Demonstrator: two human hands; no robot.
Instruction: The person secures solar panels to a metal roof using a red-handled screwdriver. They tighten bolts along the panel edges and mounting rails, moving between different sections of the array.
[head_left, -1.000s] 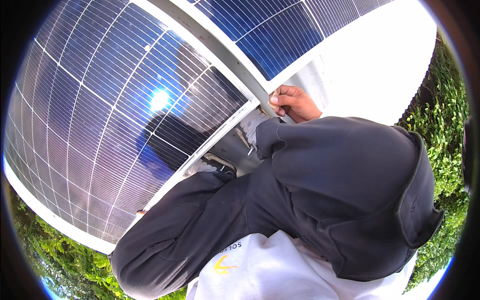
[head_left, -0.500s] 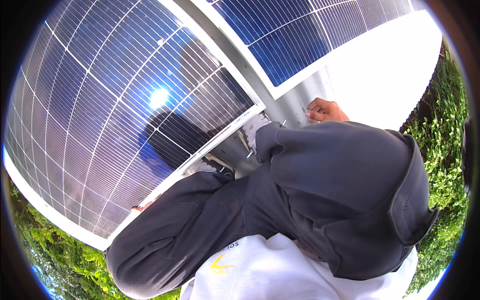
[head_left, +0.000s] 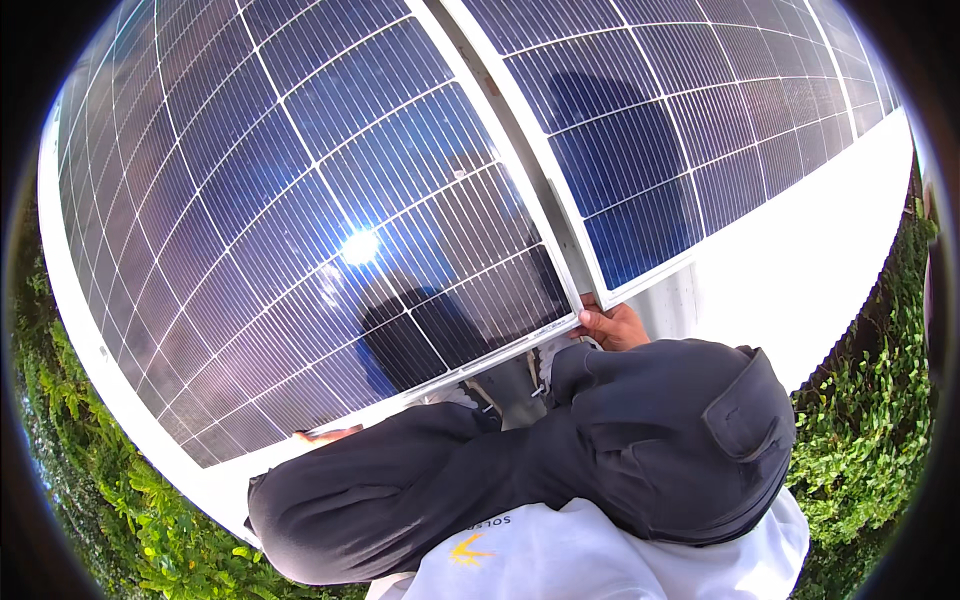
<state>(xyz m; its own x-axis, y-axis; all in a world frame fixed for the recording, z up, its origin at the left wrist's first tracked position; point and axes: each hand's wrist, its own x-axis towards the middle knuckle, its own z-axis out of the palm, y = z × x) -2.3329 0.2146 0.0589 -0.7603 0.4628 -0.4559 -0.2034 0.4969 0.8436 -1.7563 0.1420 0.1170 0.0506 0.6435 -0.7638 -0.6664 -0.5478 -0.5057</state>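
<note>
Head view: two blue solar panels side by side, a narrow gap between. Right hand (head_left: 612,326) gripping the near corner of the right solar panel (head_left: 700,150). Left hand (head_left: 326,435) flat against the near edge of the left solar panel (head_left: 300,220), grip impossible to tell. Green bushes (head_left: 860,430) right.

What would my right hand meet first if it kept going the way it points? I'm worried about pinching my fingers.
Probably the lower corner of the right solar panel: the right hand already sits at its frame edge, beside the gap to the left panel. Depth is unclear.
</note>
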